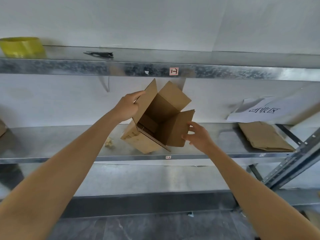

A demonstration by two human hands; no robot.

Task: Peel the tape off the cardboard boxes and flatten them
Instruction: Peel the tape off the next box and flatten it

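A brown cardboard box (155,118) stands tilted on the middle metal shelf (52,141), its top flaps spread open toward me and its inside bare. My left hand (128,106) grips the box's left flap near the upper edge. My right hand (197,135) holds the right flap, thumb on its inner face and fingers curled round its edge. A small crumpled wad of peeled tape (109,142) lies on the shelf just left of the box.
A flattened cardboard box (265,137) lies at the shelf's right end under a white paper sign (256,110). On the upper shelf sit a yellow tape roll (22,47) and a dark cutter-like tool (100,54). A slanted steel upright (294,161) rises at the right.
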